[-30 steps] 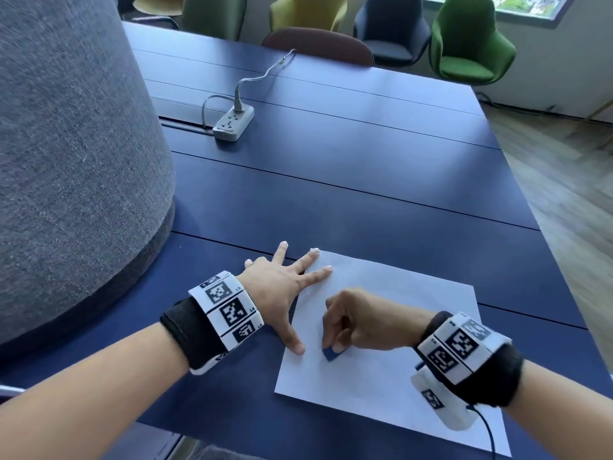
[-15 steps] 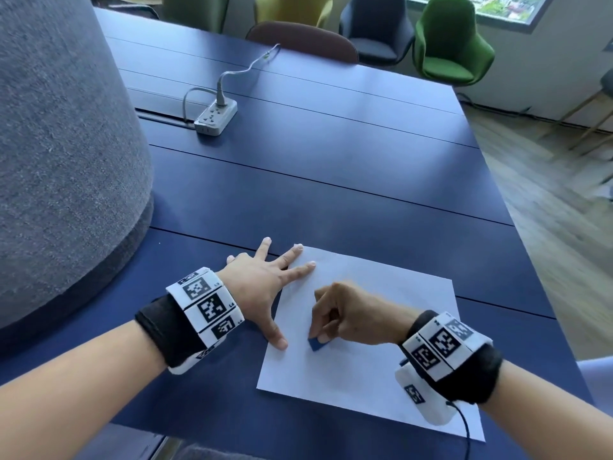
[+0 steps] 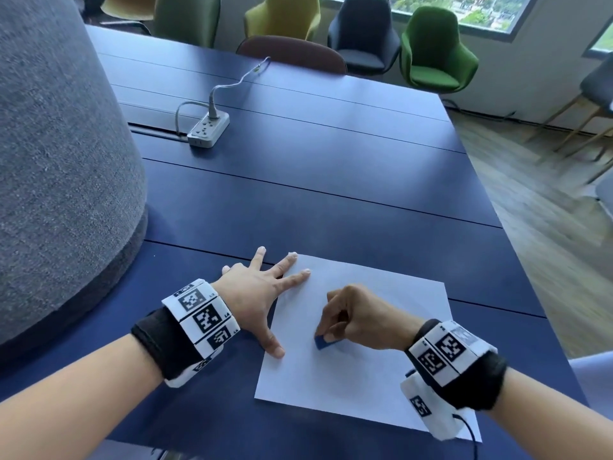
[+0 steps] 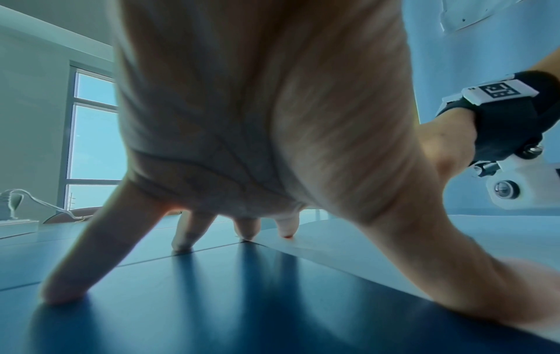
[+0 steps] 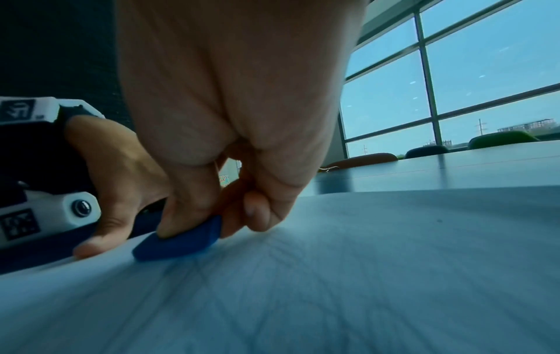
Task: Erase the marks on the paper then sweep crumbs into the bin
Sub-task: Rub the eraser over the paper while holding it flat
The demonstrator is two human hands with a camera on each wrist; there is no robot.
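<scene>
A white sheet of paper (image 3: 371, 366) lies on the dark blue table (image 3: 331, 180) near its front edge. My right hand (image 3: 351, 320) pinches a small blue eraser (image 3: 321, 342) and holds it down on the sheet's left half; the right wrist view shows the eraser (image 5: 181, 242) flat against the paper (image 5: 333, 275) under thumb and fingers. My left hand (image 3: 258, 290) lies spread flat, fingers straight, thumb and two fingertips on the paper's left edge, the rest on the table. The left hand (image 4: 257, 143) fills the left wrist view. No bin or crumbs show.
A big grey fabric-covered cylinder (image 3: 59, 161) stands at the table's left. A white power strip (image 3: 208, 128) with its cable lies further back. Coloured chairs (image 3: 434, 51) line the far edge, and wooden floor (image 3: 537, 200) runs along the right side.
The eraser and right hand have barely shifted on the paper. The left hand stays spread on the paper's edge. The head view has shifted slightly.
</scene>
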